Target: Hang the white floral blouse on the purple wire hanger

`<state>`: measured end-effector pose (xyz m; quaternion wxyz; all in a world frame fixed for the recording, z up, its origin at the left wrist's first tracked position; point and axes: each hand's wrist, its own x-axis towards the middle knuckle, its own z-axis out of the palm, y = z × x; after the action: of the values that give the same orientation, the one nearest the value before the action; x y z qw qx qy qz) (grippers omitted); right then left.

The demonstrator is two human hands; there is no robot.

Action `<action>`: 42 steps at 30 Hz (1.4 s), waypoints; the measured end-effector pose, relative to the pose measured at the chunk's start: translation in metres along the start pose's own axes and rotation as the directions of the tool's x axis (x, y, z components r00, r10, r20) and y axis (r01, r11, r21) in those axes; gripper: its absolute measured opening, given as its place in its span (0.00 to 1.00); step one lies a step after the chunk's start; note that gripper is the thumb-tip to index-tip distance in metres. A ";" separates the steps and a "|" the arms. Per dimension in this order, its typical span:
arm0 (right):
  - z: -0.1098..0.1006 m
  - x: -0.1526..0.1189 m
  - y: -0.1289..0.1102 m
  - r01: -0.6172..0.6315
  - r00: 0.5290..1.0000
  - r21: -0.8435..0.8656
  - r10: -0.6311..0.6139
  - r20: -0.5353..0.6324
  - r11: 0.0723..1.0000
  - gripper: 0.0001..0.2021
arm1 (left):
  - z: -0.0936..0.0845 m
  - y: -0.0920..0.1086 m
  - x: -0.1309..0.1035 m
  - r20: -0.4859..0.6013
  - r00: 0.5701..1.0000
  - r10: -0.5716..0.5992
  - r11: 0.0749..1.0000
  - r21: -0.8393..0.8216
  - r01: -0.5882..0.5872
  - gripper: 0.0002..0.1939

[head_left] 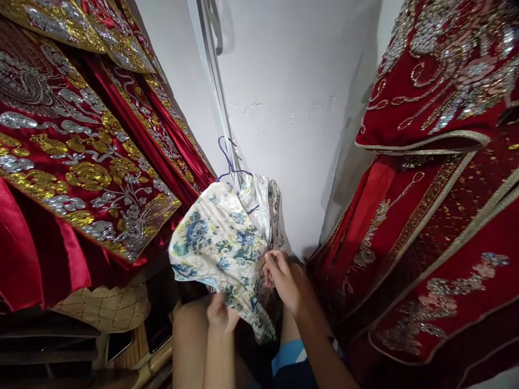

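Right hand (284, 278): fingers (272, 266) pinched closed on the edge of the floral garment (221, 243), near its lower right side. Left hand (221, 314): fingers curled closed around the garment's lower hem, knuckles toward camera. Garment: white satin with blue and green flower print, hanging on a purple wire hanger (227, 162); hanger hooked on a metal rail (214, 81) against the white wall (292, 108). Red embroidered robes with gold and silver thread hang left (73, 162) and right (438, 216) of it, close on both sides.
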<state>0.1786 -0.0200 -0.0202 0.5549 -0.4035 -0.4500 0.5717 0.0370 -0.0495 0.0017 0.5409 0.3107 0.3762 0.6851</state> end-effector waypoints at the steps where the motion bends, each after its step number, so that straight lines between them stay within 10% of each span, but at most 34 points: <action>1: 0.003 0.007 0.002 0.014 0.999 -0.036 -0.015 -0.030 0.999 0.22 | 0.000 -0.001 -0.004 -0.015 0.999 -0.046 0.999 0.003 0.046 0.24; 18: 0.026 0.013 0.007 -0.010 0.991 -0.016 0.012 0.135 1.000 0.15 | -0.012 0.032 -0.021 -0.181 0.975 -0.131 0.989 -0.086 0.117 0.39; 27: 0.002 -0.005 -0.016 0.025 0.997 -0.040 -0.022 0.078 0.999 0.15 | -0.020 0.024 -0.011 -0.269 0.959 -0.089 0.996 -0.015 0.088 0.28; 29: -0.006 -0.012 -0.023 0.026 0.998 -0.087 -0.021 0.060 0.996 0.15 | -0.023 0.021 -0.006 -0.431 0.896 0.104 0.992 0.105 -0.065 0.22; 33: -0.011 -0.022 -0.033 0.025 0.993 -0.188 -0.002 0.120 0.982 0.16 | -0.010 0.003 -0.007 -0.408 0.570 0.713 0.689 0.555 -0.465 0.22; 37: -0.001 -0.023 -0.034 0.088 0.983 -0.195 -0.053 0.174 0.977 0.16 | 0.021 -0.028 -0.020 0.027 0.762 0.647 0.606 0.589 -0.535 0.20; 42: 0.006 -0.027 -0.037 0.130 0.990 -0.267 -0.108 0.095 0.955 0.12 | 0.035 -0.052 -0.021 -0.007 0.933 0.361 0.810 0.497 -0.310 0.11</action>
<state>0.1844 -0.0479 0.0157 0.5092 -0.4253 -0.5696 0.4852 0.0975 -0.0564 -0.0248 0.2956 0.4636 0.5026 0.6672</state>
